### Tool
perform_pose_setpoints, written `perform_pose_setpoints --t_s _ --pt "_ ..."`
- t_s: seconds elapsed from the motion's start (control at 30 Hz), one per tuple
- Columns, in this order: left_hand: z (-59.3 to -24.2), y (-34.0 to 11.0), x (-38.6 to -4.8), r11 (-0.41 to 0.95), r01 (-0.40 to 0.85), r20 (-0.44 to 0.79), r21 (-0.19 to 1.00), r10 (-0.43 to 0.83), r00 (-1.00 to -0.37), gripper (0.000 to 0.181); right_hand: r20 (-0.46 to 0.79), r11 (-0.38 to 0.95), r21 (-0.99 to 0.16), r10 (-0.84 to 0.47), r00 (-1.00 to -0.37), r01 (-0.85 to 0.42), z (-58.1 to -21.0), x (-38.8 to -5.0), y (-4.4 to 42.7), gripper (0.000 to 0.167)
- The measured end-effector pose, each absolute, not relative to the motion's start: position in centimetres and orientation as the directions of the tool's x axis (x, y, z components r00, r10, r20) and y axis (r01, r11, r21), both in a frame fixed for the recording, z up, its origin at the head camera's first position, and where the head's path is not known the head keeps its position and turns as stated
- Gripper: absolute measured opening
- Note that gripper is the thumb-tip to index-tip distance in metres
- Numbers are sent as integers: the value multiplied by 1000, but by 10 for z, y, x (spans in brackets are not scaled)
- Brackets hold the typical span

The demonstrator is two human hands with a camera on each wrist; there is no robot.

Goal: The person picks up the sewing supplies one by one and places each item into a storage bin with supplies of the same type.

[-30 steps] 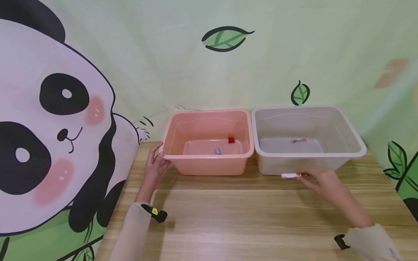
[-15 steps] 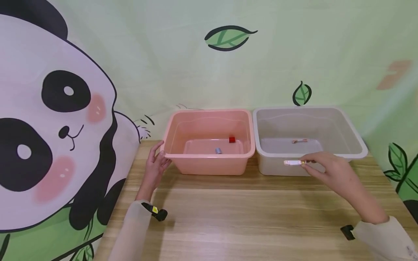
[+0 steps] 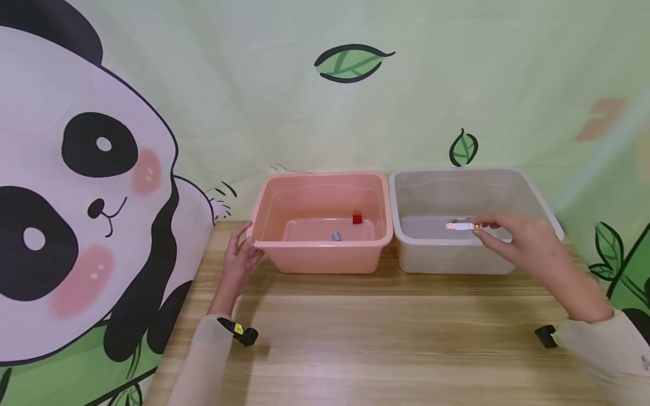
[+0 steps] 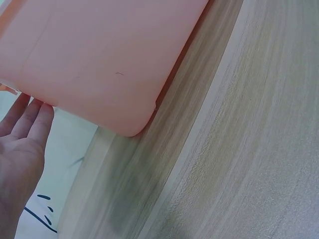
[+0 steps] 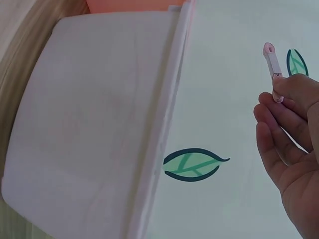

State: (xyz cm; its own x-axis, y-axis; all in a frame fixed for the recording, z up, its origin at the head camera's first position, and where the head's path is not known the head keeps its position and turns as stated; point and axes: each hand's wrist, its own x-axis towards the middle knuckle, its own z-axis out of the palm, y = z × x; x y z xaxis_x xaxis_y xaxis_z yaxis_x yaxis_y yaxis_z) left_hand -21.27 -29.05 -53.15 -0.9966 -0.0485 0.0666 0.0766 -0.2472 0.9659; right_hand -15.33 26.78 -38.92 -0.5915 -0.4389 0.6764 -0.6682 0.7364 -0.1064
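My right hand (image 3: 538,251) pinches a small pale nail clipper (image 3: 461,226) between thumb and fingertips, over the front part of the grey bin (image 3: 459,256). The right wrist view shows the same nail clipper (image 5: 273,64) sticking up from the pinch, with a pink end and a white middle. My left hand (image 3: 237,268) touches the left rim of the pink bin (image 3: 325,259) with extended fingers; in the left wrist view the fingertips (image 4: 46,110) meet the rim from below. Inside the pink bin lie a red cube (image 3: 357,219) and a small grey-blue cylinder (image 3: 336,236).
Both bins stand side by side at the back of the wooden table (image 3: 355,332), against a printed wall cloth (image 3: 254,101). A small thin reddish item (image 3: 453,220) lies in the grey bin, mostly hidden behind the held clipper.
My right hand has lifted the nail clipper from in front of the grey bin, up past its front rim to above the opening. The left hand stays at the pink bin's rim.
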Motion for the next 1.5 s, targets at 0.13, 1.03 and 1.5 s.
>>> perform_pose_setpoints --t_s 0.13,1.03,1.5 --pt "-533 -291 -212 -250 69 57 966 -56 -997 45 648 749 -137 -428 -630 -649 -382 -159 273 53" --pt "-533 -294 -213 -231 63 56 971 -37 -998 50 480 841 -182 -376 -792 -510 -338 -195 298 21" --pt "-534 -294 -213 -244 75 72 967 -22 -997 49 339 839 -170 -442 -830 -517 -330 -231 304 16"
